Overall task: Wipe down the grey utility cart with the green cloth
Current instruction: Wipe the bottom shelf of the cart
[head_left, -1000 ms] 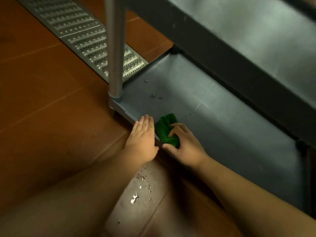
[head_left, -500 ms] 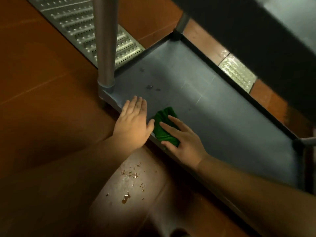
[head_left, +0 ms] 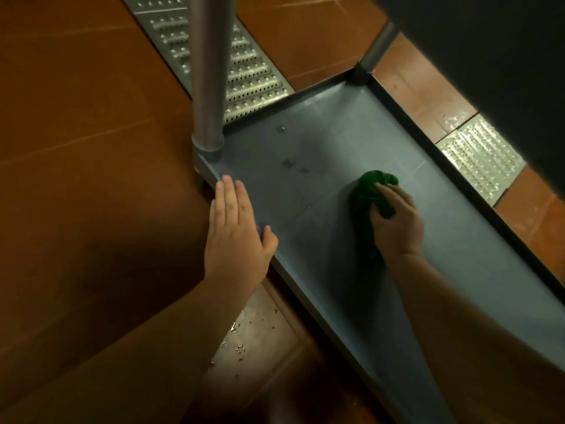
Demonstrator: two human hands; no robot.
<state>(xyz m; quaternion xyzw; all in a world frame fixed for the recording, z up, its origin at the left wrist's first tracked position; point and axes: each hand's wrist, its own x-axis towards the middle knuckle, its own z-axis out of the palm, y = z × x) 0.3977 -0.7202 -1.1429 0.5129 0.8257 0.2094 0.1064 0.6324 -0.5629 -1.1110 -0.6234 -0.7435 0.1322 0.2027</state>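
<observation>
The grey utility cart's bottom shelf (head_left: 321, 142) runs from the upper middle to the lower right. The bunched green cloth (head_left: 368, 191) lies on the middle of that shelf. My right hand (head_left: 397, 221) grips the cloth with curled fingers and presses it onto the shelf. My left hand (head_left: 235, 231) lies flat with straight fingers on the shelf's near rim, thumb inside the rim. A few dark spots (head_left: 293, 165) mark the shelf left of the cloth.
A metal post (head_left: 209, 71) rises from the shelf's near corner and a second post (head_left: 374, 52) from the far corner. The dark upper shelf (head_left: 489, 56) overhangs at top right. Perforated drain grates (head_left: 244, 71) cross the orange tile floor. Water drops (head_left: 241, 347) lie near my left forearm.
My right hand has moved the cloth from the near rim, beside my left hand, out to the middle of the shelf. My left hand stays on the rim.
</observation>
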